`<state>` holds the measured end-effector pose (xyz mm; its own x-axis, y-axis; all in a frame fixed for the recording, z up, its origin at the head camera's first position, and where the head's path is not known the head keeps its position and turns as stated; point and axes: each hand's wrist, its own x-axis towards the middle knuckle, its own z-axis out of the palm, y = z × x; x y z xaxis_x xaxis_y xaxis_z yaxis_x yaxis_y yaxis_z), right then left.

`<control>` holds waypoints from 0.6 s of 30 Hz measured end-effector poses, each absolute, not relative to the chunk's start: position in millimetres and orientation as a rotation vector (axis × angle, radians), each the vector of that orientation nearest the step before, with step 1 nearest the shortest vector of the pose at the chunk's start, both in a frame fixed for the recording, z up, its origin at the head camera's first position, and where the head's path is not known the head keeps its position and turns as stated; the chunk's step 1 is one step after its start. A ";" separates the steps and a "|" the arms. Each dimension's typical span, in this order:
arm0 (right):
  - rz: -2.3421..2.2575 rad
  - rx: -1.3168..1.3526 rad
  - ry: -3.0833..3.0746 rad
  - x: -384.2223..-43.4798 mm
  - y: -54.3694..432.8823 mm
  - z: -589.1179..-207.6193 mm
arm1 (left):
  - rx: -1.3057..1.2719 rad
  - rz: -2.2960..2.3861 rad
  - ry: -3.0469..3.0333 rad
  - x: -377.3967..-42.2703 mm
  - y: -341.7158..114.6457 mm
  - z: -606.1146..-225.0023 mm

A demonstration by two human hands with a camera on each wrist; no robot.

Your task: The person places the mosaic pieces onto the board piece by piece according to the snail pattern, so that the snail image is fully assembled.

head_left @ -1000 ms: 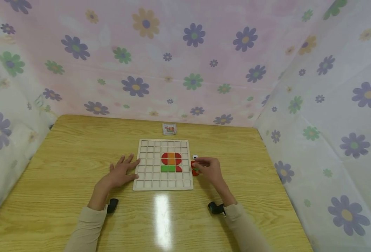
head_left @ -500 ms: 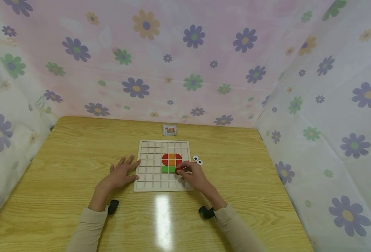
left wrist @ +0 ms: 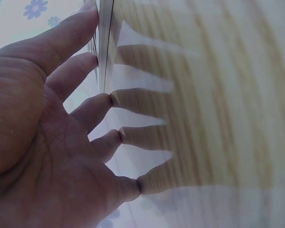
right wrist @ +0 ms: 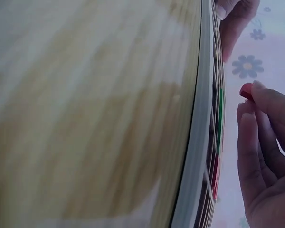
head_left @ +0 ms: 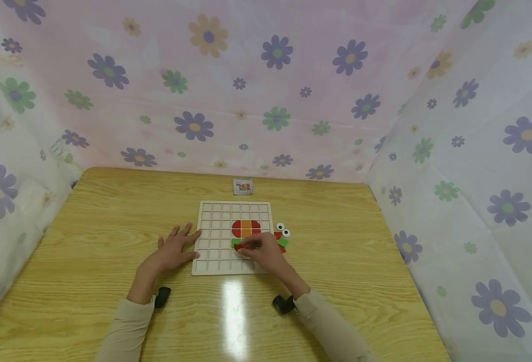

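And here's the right hand point(head_left: 268, 251), thumb and fingers pinching a small red piece point(head_left: 237, 247) above the gridded board point(head_left: 209, 256), just by the green squares point(head_left: 236, 242)! Over on the left, the left hand point(head_left: 171, 249) lies with fingers spread, thumb and index finger touching the board's left edge, other fingertips on the table point(head_left: 347, 241). Red-and-orange pieces point(head_left: 246, 229) sit in the board, right on the far side of those greens. Two eye discs point(head_left: 283, 230) and loose red and green pieces point(head_left: 283, 242) wait beyond its right edge, a picture card point(head_left: 242, 186) past the far one.
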<state>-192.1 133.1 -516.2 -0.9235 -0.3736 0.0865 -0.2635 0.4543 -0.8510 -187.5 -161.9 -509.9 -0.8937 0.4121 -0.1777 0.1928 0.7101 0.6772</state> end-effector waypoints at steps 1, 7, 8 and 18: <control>-1.480 -0.575 2.582 -193.0 130.6 -515.9 | 0.473 0.978 2.603 -187.6 -162.1 -510.2; -1.452 -0.545 2.585 -197.0 114.8 -515.1 | 0.470 0.973 2.607 -187.5 -162.0 -510.3; -1.441 -0.532 2.588 -197.6 112.3 -514.9 | 0.469 0.974 2.607 -187.3 -161.9 -510.1; -1.341 -0.486 2.636 -207.9 95.7 -514.1 | 0.468 0.960 2.614 -187.1 -161.3 -510.1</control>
<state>-207.9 95.7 -514.1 -0.9374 -0.3479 0.0176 -0.2190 0.5492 -0.8065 -187.1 -161.3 -510.1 -0.8964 0.4052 -0.1795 0.1928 0.7212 0.6654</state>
